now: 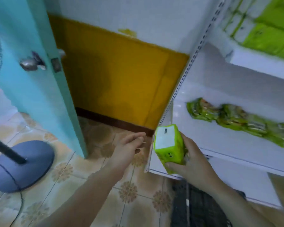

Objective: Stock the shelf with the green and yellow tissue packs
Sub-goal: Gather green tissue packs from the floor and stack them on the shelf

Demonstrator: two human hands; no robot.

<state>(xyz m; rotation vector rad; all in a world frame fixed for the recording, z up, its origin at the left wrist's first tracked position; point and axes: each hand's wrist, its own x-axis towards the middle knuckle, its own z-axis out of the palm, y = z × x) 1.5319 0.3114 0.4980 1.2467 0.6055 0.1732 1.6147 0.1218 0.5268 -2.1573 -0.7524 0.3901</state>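
Observation:
My right hand (193, 166) grips a green tissue pack (168, 145) with a white label, held upright in front of the left end of the white shelf unit (220, 89). Just left of the pack, my left hand (128, 145) is stretched out with relaxed fingers and holds nothing. A row of green packets (236, 118) lies on the middle shelf. More green and white tissue packs (267, 28) are stacked on the upper shelf at the top right.
A turquoise door (31, 63) with a metal knob (29, 63) stands open on the left. A grey fan base (20, 166) with its black pole sits on the tiled floor. A dark basket (197, 208) lies below my right arm. The wall behind is yellow.

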